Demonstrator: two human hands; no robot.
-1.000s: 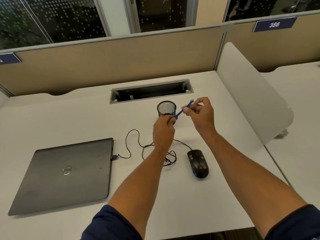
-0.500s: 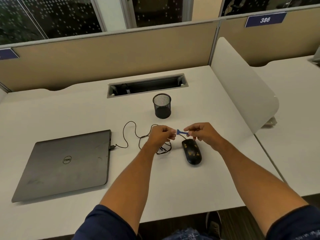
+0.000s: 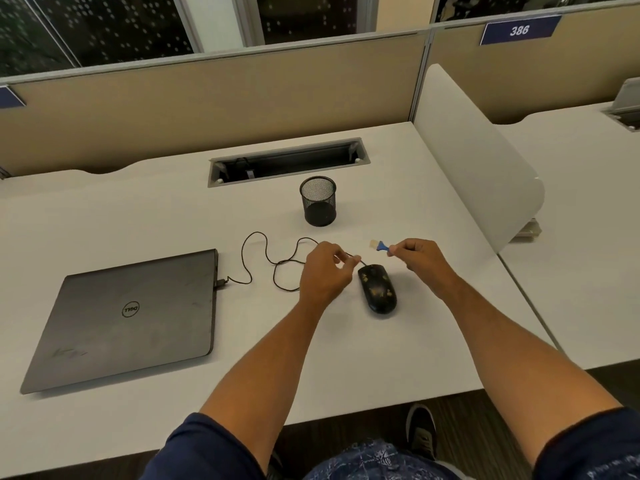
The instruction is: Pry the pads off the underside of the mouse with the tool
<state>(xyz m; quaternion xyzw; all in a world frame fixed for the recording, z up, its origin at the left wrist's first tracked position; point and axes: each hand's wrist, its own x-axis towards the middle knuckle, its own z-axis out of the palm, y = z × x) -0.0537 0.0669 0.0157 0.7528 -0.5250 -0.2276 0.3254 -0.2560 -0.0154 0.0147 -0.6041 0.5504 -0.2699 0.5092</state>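
A black wired mouse [image 3: 378, 289] lies top side up on the white desk [image 3: 138, 220], so its underside is hidden. My right hand [image 3: 419, 256] pinches a small blue pry tool [image 3: 381, 246] by one end, its flat pale tip pointing left just above the desk behind the mouse. My left hand [image 3: 327, 271] hovers just left of the mouse's front end, fingers curled and apart, holding nothing. The mouse cable [image 3: 263, 261] loops left from the mouse.
A closed grey laptop [image 3: 128, 317] lies at the left with the cable plugged in. A black mesh pen cup [image 3: 319, 200] stands behind the hands, before a cable slot [image 3: 287, 161]. A white divider panel [image 3: 485, 168] borders the desk on the right.
Both hands came down from in front of the pen cup to the mouse. My left hand let go of the tool, which stays in my right hand.
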